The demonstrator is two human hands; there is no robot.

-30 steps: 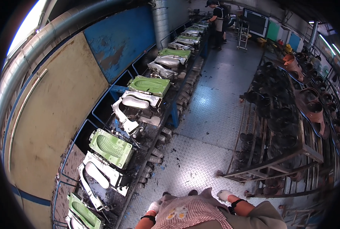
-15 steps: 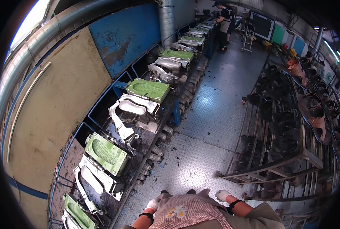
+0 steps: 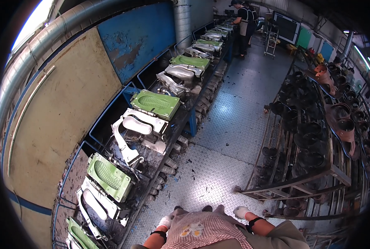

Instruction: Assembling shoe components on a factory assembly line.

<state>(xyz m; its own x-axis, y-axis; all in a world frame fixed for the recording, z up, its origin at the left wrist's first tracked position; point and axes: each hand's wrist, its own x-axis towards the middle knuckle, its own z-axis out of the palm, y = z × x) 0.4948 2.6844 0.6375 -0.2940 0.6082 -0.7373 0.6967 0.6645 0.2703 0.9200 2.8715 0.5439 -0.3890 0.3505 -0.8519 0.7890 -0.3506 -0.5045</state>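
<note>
My left hand [image 3: 166, 220], in a pale glove, hangs low beside the checked apron [image 3: 195, 228]; its fingers are partly hidden at the cloth's edge. On the apron's other side my gloved right hand [image 3: 241, 212] hangs away from the rack, with no object visible in it. Its fingers are too small and foreshortened to judge. To my left, hinged shoe-sole moulds stand along a long bench. A green mould half [image 3: 110, 177] with a sole-shaped hollow lies unfolded beside its silver half [image 3: 94, 203]. A similar green half [image 3: 156, 103] lies farther along. Neither hand touches them.
A metal rack [image 3: 338, 174] at the right carries many dark boots [image 3: 311, 139] and some brown ones [image 3: 342, 118]. Patterned metal plates cover the floor [image 3: 218, 166]. At the bench's far end stands a person [image 3: 244, 25] near a wheeled trolley [image 3: 271, 41]. Blue rails [image 3: 99, 120] edge the bench.
The moulds have shifted along the bench toward me, down and left in the picture, while rails and rack stay put. My hands have hardly moved.
</note>
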